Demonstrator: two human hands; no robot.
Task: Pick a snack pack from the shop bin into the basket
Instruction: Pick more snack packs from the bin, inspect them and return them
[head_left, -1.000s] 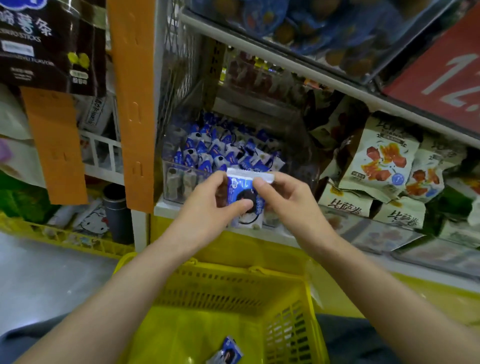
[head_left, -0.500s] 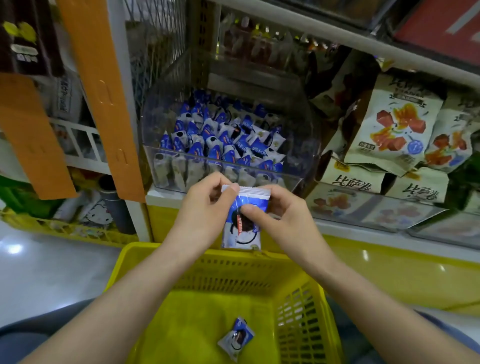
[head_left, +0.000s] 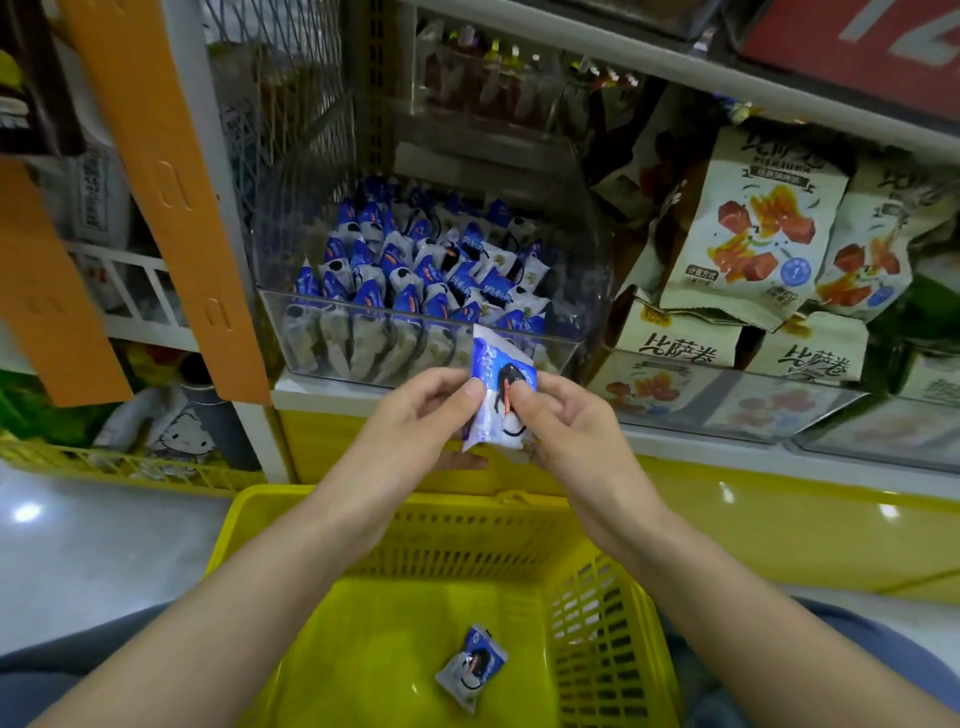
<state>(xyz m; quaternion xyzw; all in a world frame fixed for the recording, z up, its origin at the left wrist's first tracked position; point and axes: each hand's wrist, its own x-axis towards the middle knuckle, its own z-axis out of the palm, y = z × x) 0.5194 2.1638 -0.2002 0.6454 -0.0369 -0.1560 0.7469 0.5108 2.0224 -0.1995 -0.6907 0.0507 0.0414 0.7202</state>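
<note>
Above basket (head_left: 467, 540), pinched pack (head_left: 500, 370), seemingly newly tilted

Place: a shop, seen along its snack aisle.
Shelving: a white shelf (head_left: 779, 98) ran across the top of the frame, with wire mesh (head_left: 280, 104) at upper left.
Stock: a clear bin (head_left: 415, 343) at centre held many identical blue-and-white snack packs (head_left: 410, 270). Printed snack bags (head_left: 748, 234) were piled at right.
Signage: a red sign (head_left: 857, 52) with large white numerals stood at upper right.
Carrier: a yellow shopping basket (head_left: 467, 525) sat at the bottom.
</note>
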